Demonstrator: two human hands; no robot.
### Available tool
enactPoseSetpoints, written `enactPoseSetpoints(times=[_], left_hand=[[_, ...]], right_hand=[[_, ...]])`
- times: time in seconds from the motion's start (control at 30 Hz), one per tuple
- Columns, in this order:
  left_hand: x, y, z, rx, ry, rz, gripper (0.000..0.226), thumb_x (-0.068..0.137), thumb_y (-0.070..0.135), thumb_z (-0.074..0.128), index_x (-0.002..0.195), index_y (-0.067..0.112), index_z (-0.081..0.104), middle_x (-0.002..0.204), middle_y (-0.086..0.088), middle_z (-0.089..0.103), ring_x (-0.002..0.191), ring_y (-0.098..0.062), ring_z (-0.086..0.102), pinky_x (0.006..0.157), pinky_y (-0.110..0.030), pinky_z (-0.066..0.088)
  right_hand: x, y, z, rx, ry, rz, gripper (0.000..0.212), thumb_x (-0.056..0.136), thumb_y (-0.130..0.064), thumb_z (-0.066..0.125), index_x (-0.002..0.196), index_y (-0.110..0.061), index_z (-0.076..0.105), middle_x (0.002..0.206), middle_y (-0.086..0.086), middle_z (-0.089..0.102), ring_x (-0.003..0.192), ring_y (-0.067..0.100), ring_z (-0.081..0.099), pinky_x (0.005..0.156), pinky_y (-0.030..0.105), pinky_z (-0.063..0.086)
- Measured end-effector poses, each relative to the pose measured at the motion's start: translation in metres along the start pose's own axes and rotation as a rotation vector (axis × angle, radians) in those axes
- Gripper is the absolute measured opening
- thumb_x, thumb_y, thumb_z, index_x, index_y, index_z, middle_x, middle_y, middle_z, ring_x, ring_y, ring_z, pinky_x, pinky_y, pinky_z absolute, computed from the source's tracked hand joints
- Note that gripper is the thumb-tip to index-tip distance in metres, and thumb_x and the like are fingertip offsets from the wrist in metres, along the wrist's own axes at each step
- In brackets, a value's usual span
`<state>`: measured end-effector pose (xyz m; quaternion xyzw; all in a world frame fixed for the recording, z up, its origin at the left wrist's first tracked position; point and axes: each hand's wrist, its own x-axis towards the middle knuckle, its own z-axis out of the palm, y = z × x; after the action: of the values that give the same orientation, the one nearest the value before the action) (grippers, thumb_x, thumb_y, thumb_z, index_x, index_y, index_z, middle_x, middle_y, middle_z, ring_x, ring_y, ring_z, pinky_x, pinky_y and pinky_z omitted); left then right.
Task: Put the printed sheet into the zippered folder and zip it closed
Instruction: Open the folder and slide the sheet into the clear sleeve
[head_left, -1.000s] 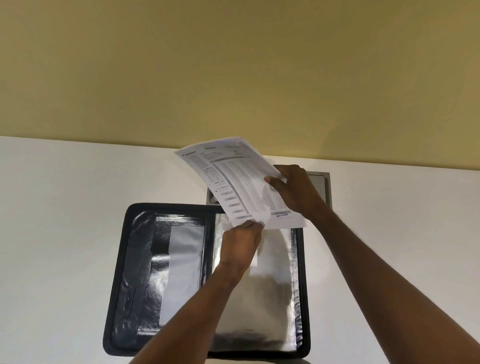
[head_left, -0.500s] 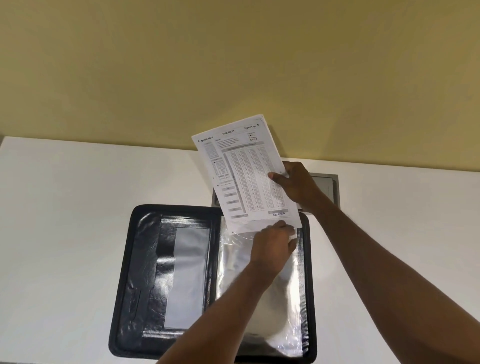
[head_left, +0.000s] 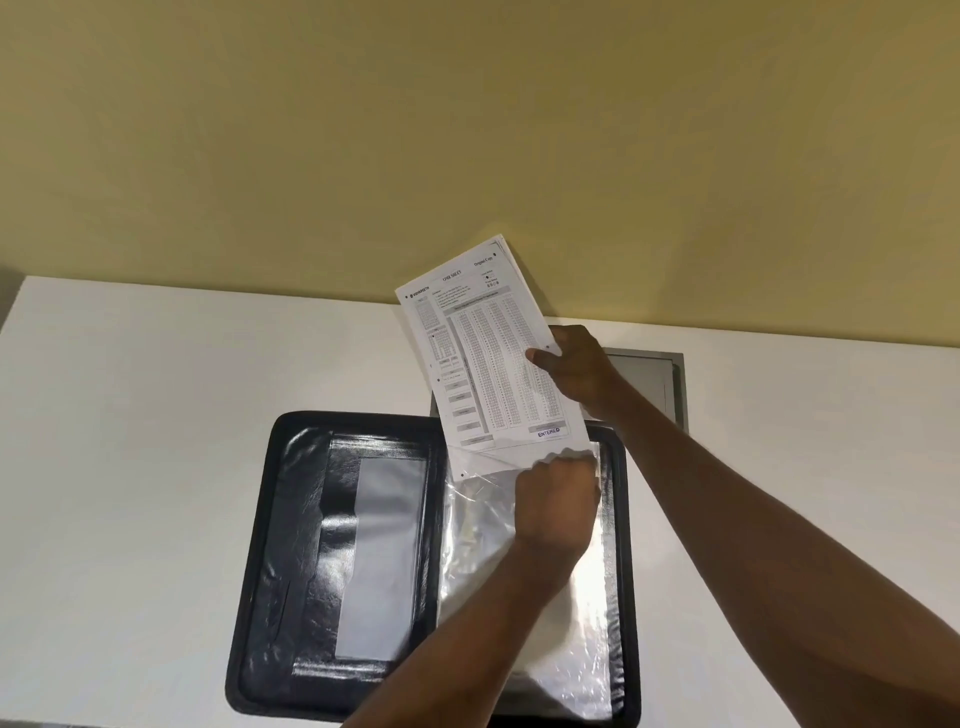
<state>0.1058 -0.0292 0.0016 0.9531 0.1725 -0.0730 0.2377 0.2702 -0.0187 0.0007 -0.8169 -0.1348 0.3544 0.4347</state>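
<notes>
White printed sheet (head_left: 488, 358), pinched in the grip of the right hand (head_left: 576, 371), has tipped upright; its lower edge now meets the left hand (head_left: 556, 499), whose grip seemingly pinches open the clear sleeve (head_left: 478, 545) of the zippered folder (head_left: 262, 545) for insertion.

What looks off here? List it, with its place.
Nothing spilled or torn. The white printed sheet is tilted, askew to the crinkled clear plastic sleeve in the open black zippered folder; its lower edge looks wavy beside the left hand.
</notes>
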Motion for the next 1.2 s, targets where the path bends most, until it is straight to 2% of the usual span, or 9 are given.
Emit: enactPoseSetpoints(times=[0.1,0.2,0.33,0.57,0.77,0.93,1.0,1.1,1.2], left_hand=[[-0.004,0.003,-0.008,0.032,-0.04,0.02,0.013,0.096,0.018,0.061,0.096,0.02,0.074,0.087,-0.001,0.075,0.076,-0.021,0.073,0.067,-0.031,0.06],[-0.005,0.007,-0.014,0.037,-0.133,0.012,0.006,0.089,0.017,0.071,0.085,0.021,0.074,0.073,0.001,0.072,0.064,-0.018,0.071,0.056,-0.027,0.056],[-0.006,0.009,-0.016,0.05,-0.121,0.032,0.018,0.069,0.016,0.086,0.068,0.023,0.069,0.057,0.005,0.064,0.046,-0.015,0.063,0.044,-0.021,0.044],[-0.007,0.004,-0.018,0.147,-0.109,0.03,0.028,0.056,0.013,0.092,0.07,0.024,0.071,0.056,0.003,0.063,0.045,-0.018,0.062,0.044,-0.021,0.046],[-0.006,0.002,-0.018,0.238,-0.101,0.085,0.026,0.074,0.014,0.083,0.095,0.027,0.074,0.067,0.002,0.069,0.056,-0.019,0.069,0.053,-0.024,0.054],[-0.003,0.002,-0.022,0.296,-0.116,0.144,0.027,0.061,0.018,0.091,0.081,0.03,0.077,0.054,0.004,0.067,0.048,-0.014,0.067,0.049,-0.02,0.052],[-0.001,0.0,-0.021,0.301,-0.095,0.148,0.027,0.062,0.017,0.09,0.083,0.03,0.078,0.057,0.004,0.068,0.051,-0.013,0.068,0.05,-0.021,0.054],[0.001,-0.001,-0.017,0.294,-0.148,0.172,0.023,0.077,0.015,0.082,0.097,0.026,0.078,0.072,0.003,0.074,0.065,-0.015,0.073,0.061,-0.025,0.06],[0.003,0.0,-0.009,0.305,-0.155,0.212,0.021,0.069,0.021,0.089,0.088,0.026,0.08,0.067,0.006,0.071,0.058,-0.01,0.068,0.058,-0.02,0.058]], right_hand=[[0.003,0.002,0.005,-0.034,0.036,0.017,0.032,0.099,-0.014,0.064,0.13,-0.009,0.068,0.128,0.01,0.072,0.097,0.022,0.071,0.064,0.015,0.05],[0.004,0.005,0.009,-0.04,0.069,0.042,0.033,0.099,-0.014,0.065,0.131,-0.01,0.068,0.13,0.009,0.07,0.094,0.017,0.068,0.056,0.006,0.045],[0.002,0.006,0.012,-0.024,0.099,0.069,0.033,0.099,-0.013,0.064,0.132,-0.011,0.067,0.132,0.009,0.069,0.092,0.017,0.067,0.056,0.009,0.045],[0.0,0.009,0.016,0.012,0.119,0.097,0.033,0.099,-0.009,0.063,0.132,-0.009,0.068,0.13,0.01,0.07,0.096,0.02,0.068,0.06,0.014,0.047],[-0.004,0.013,0.014,0.045,0.104,0.119,0.033,0.099,-0.009,0.064,0.131,-0.009,0.068,0.127,0.011,0.072,0.098,0.022,0.069,0.069,0.02,0.049],[-0.01,0.023,0.012,0.108,0.104,0.155,0.034,0.099,-0.011,0.064,0.133,-0.011,0.067,0.129,0.008,0.071,0.107,0.026,0.071,0.088,0.032,0.055],[-0.012,0.028,0.011,0.112,0.107,0.169,0.034,0.099,-0.012,0.064,0.132,-0.009,0.067,0.128,0.01,0.071,0.109,0.028,0.071,0.093,0.038,0.057],[-0.016,0.034,0.012,0.165,0.106,0.224,0.033,0.099,-0.01,0.065,0.131,-0.004,0.067,0.128,0.013,0.071,0.11,0.031,0.07,0.099,0.048,0.057],[-0.014,0.033,0.012,0.289,0.12,0.354,0.035,0.097,-0.004,0.066,0.132,0.0,0.065,0.131,0.017,0.068,0.114,0.036,0.068,0.102,0.053,0.054]])
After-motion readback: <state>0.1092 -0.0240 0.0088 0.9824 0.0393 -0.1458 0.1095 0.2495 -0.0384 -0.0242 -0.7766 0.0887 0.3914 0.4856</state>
